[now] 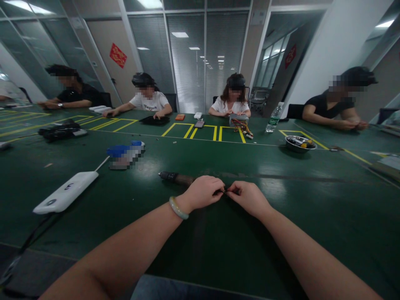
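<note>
While the left hand and right hand pinch a tiny dark part, a slackened grip could drop it. A screwdriver lies just beyond on the desk.

Workbench: electric screwdriver lies mid-table, just behind the middle. Power bank left of it, near left edge; blurred item behind that. Toward far edge, left to right: bag, wired box, water bottle, bowl. 4 people sit beyond the table edges.
</note>
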Demonstrator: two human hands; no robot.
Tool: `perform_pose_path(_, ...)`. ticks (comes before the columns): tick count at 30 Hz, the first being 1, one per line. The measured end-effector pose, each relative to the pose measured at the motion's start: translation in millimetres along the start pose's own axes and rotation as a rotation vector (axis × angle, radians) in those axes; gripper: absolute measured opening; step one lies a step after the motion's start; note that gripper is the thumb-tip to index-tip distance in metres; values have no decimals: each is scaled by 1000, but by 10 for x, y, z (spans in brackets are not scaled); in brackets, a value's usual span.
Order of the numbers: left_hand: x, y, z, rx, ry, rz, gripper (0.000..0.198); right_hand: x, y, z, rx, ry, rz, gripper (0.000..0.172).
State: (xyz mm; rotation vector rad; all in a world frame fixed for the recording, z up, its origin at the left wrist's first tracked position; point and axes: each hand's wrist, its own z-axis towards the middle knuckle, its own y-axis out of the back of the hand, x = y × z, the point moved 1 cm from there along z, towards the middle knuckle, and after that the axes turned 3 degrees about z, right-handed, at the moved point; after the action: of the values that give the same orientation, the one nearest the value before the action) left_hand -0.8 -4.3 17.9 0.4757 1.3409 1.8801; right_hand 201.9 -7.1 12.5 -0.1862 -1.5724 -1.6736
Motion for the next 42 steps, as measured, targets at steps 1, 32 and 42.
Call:
perform_pose_path(1, -3, 5, 0, 0, 3, 0, 8, -6, -6, 1, 0, -3, 8, 6)
perform_pose_path(32, 49, -62, 11, 21, 51, -30, 12, -80, -104, -1, -57, -40, 59, 5)
perform_pose_path(42, 31, -65, 16, 16, 63, -27, 9, 12, -89, 30, -43, 68, -316, 5)
